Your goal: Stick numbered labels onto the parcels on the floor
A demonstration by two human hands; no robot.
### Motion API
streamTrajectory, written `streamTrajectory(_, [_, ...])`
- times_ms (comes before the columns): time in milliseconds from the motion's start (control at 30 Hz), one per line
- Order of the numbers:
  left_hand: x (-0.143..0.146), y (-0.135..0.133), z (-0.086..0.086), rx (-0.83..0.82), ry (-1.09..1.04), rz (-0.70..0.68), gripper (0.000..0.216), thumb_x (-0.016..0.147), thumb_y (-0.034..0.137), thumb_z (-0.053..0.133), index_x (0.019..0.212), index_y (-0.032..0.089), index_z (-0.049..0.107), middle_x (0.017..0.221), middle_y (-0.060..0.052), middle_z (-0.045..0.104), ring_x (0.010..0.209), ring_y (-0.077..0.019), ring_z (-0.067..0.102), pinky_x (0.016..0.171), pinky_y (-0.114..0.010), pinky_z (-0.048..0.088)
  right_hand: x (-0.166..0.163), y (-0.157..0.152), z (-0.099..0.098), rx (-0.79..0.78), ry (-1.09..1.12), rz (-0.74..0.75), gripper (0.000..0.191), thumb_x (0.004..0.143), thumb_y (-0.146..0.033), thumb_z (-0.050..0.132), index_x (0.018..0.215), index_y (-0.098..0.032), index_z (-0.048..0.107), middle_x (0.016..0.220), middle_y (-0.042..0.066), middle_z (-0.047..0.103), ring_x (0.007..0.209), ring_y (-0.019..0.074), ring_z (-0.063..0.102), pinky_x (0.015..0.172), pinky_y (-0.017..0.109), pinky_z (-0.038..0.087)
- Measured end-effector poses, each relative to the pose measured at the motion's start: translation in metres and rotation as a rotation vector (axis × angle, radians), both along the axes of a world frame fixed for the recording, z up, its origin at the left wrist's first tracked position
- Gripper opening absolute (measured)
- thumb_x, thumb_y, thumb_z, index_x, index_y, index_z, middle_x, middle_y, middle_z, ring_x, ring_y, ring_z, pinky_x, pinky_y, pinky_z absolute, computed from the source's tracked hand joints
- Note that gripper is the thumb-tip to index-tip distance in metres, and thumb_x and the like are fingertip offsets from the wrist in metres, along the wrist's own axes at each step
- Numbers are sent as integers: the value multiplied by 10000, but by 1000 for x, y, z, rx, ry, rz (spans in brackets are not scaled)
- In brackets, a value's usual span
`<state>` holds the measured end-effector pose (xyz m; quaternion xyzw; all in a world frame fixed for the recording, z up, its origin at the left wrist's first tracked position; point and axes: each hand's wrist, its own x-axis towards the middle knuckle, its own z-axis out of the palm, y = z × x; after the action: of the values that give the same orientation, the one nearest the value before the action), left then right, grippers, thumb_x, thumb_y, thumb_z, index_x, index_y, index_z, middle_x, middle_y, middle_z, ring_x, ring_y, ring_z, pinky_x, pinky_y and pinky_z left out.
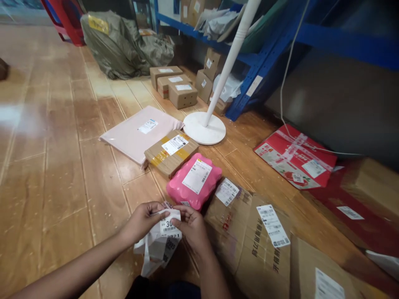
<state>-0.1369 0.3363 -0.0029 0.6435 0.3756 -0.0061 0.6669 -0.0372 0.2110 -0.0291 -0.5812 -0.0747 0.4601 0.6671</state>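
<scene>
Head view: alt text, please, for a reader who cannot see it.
Both hands, left and right, hold a strip of labels above a wooden floor. Just beyond lie a pink parcel, boxes and a white lamp base.

A pink bubble-wrap parcel (193,181) with a white shipping label lies on the wooden plank floor (56,166), touching a flat brown cardboard box (171,152) sealed with yellow tape. Behind that lies a pale pink plastic mailer (137,133). A white round lamp base (204,128) with a slanting white pole stands beside a blue metal shelf (264,58). A flattened red printed carton (294,157) lies to the right.
</scene>
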Motion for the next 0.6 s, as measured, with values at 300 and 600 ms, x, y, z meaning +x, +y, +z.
streamTrajectory(300, [4,-2,3,-27,-45,70,434,500,502,777,741,159,664,737,-32,688,682,-173,595,642,-271,485,-2,-3,-15,-63,67,-59,384,596,-489,760,680,-135,637,556,-7,633,509,114,542,524,236,434])
streamTrajectory(600, [2,-6,-6,-32,-28,130,555,593,689,625,479,156,525,486,29,491,497,-87,390,496,-219,346,-17,10,-13,-34,-12,-112,403,657,-518,700,821,-150,707,700,46,696,674,172,626,621,273,496])
